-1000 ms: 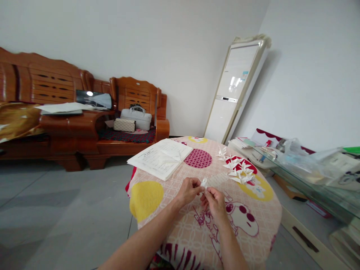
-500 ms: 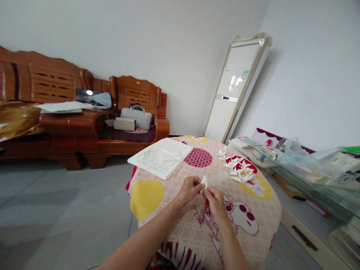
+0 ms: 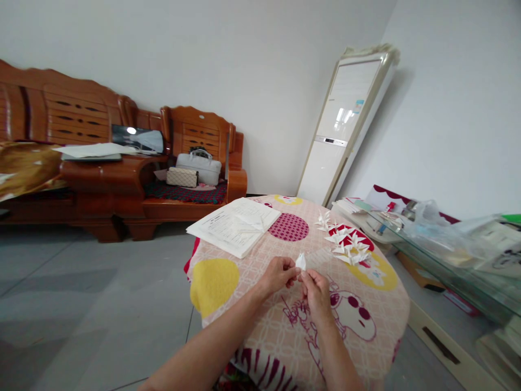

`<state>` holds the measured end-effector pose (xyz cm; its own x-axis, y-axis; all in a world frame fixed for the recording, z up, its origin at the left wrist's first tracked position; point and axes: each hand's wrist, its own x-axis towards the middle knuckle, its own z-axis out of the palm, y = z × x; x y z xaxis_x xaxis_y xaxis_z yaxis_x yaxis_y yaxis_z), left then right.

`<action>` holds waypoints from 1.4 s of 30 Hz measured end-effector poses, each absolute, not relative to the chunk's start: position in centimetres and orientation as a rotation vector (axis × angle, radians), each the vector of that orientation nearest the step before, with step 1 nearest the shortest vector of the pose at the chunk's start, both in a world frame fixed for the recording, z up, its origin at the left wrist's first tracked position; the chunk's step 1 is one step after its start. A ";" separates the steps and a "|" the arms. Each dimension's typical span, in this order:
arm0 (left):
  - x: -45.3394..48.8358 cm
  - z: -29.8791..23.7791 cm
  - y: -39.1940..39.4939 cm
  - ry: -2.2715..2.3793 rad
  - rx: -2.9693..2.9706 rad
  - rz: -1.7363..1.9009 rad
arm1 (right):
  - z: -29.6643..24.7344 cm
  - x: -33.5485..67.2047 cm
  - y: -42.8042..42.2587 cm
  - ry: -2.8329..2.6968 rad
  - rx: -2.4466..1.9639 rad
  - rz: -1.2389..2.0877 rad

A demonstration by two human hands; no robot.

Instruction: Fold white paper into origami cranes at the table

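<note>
Between my fingertips, over the middle of the table, is a small folded white paper [image 3: 300, 262] with a pointed top. My left hand [image 3: 280, 273] pinches it from the left side. From the right and below, my right hand [image 3: 315, 289] grips its lower end between thumb and forefinger. Several white paper cranes [image 3: 348, 243] lie in a cluster on the cloth beyond my right hand. A stack of printed paper sheets [image 3: 220, 231] rests at the table's far left, with a loose folded piece of paper [image 3: 249, 221] on top.
A patterned cloth [image 3: 260, 347] covers the round table. To the right stands a glass-topped table [image 3: 448, 274] with plastic bags and papers. A wooden sofa [image 3: 77, 122] with bags is at the far left, and a tall air conditioner [image 3: 340, 130] stands in the corner.
Both hands still hold the folded paper at nearly the same spot, with small finger shifts. The whole view has shifted slightly.
</note>
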<state>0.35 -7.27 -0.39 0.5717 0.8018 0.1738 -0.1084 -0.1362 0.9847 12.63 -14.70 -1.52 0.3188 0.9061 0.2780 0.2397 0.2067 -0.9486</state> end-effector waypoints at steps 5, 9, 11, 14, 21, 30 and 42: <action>0.6 -0.6 -7.3 0.592 1.547 0.848 | -1.6 12.7 -14.7 -1.181 -1.328 0.618; 0.4 -0.5 -7.3 0.645 1.629 0.907 | -1.3 12.4 -14.9 -1.228 -1.337 0.603; 0.1 -0.2 -7.3 0.657 1.684 0.945 | -1.1 12.3 -15.0 -1.256 -1.330 0.582; -0.1 0.1 -7.4 0.690 1.785 1.003 | -1.0 12.4 -15.1 -1.279 -1.326 0.543; 0.0 0.0 -7.5 0.600 1.638 0.953 | -1.0 12.5 -15.2 -1.273 -1.339 0.503; 0.2 0.2 -7.4 0.456 1.369 0.981 | -1.4 12.4 -14.7 -1.035 -1.186 0.762; -0.2 0.4 -7.6 0.383 1.204 0.885 | -0.2 12.2 -15.1 -0.907 -1.033 1.118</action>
<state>-0.17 -7.57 0.39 0.6203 0.7619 0.1864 -0.3850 0.0887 0.9187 12.20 -15.11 -0.18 0.2082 0.9762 0.0603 -0.2602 0.1148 -0.9587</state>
